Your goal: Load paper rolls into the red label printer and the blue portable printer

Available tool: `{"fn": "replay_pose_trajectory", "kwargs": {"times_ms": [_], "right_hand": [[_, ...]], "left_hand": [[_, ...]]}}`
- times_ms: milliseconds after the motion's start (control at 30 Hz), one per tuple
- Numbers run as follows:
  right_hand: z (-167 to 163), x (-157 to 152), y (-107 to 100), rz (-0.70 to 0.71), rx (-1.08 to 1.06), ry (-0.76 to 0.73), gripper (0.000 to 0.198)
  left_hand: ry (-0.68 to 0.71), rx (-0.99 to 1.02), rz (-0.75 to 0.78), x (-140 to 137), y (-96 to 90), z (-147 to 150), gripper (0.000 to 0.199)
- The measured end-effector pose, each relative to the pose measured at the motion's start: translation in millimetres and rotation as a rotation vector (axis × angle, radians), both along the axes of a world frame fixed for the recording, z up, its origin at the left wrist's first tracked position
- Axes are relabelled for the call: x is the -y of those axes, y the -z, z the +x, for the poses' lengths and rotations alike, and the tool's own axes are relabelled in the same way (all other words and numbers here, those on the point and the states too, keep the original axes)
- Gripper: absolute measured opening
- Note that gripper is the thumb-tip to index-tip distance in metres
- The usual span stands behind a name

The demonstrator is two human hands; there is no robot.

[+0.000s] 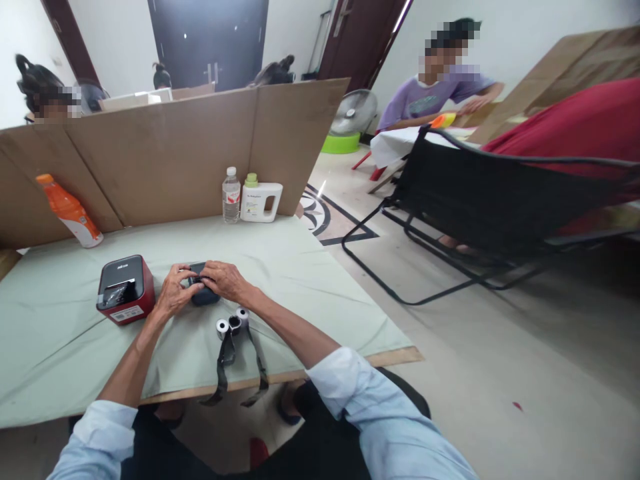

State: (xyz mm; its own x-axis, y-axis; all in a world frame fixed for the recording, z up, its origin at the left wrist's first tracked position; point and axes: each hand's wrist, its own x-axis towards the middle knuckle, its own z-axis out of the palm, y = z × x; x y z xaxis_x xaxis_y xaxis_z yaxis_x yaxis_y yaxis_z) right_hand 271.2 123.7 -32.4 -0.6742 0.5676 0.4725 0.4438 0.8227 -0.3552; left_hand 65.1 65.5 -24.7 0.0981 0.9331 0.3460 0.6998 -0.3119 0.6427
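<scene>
Both hands are on a small dark blue-grey device (205, 297) on the cloth-covered table (300, 280); its exact kind is unclear. My left hand (175, 290) grips its left side, thumb and fingers bent around its upper part. From the right, my right hand (226, 280) closes over the top, and the fingertips of both hands nearly meet. Part of the device is hidden under the fingers. Just left stands a red and black boxy machine (126, 290), like a label printer. Nearer to me sit several small white-ended rolls (223, 328) with dark strips trailing over the table edge.
A cardboard panel (190, 157) stands along the back. Before it are an orange bottle (70, 212), a water bottle (231, 197) and a white jug (260, 202). To the right are a black folding chair (450, 193), a fan (354, 113) and a seated person (435, 93).
</scene>
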Motion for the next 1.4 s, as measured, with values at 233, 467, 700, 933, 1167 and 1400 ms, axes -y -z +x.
{"fn": "replay_pose_trajectory", "kwargs": {"times_ms": [233, 467, 700, 933, 1167, 1400], "right_hand": [[10.5, 11.6, 7.4, -0.065, -0.081, -0.037, 0.019], [12.1, 17.7, 13.1, -0.048, -0.082, -0.027, 0.020], [14.6, 20.4, 13.1, -0.080, -0.141, -0.035, 0.020], [14.6, 22.7, 11.4, -0.123, -0.198, -0.039, 0.019], [14.6, 23.9, 12.8, -0.106, -0.206, -0.026, 0.019], [14.3, 23.6, 12.8, -0.119, -0.238, -0.027, 0.021]], "left_hand": [[0.128, -0.114, -0.073, -1.7, 8.0, -16.1, 0.100], [0.130, -0.066, -0.051, 4.0, 12.1, -11.9, 0.100], [0.058, -0.033, 0.001, 21.1, 23.1, -6.9, 0.087], [0.004, -0.050, 0.029, 24.4, 36.0, -7.3, 0.079], [-0.047, -0.078, 0.098, 24.6, 50.3, -6.9, 0.072], [-0.079, -0.067, 0.083, 27.5, 54.8, -5.1, 0.065]]}}
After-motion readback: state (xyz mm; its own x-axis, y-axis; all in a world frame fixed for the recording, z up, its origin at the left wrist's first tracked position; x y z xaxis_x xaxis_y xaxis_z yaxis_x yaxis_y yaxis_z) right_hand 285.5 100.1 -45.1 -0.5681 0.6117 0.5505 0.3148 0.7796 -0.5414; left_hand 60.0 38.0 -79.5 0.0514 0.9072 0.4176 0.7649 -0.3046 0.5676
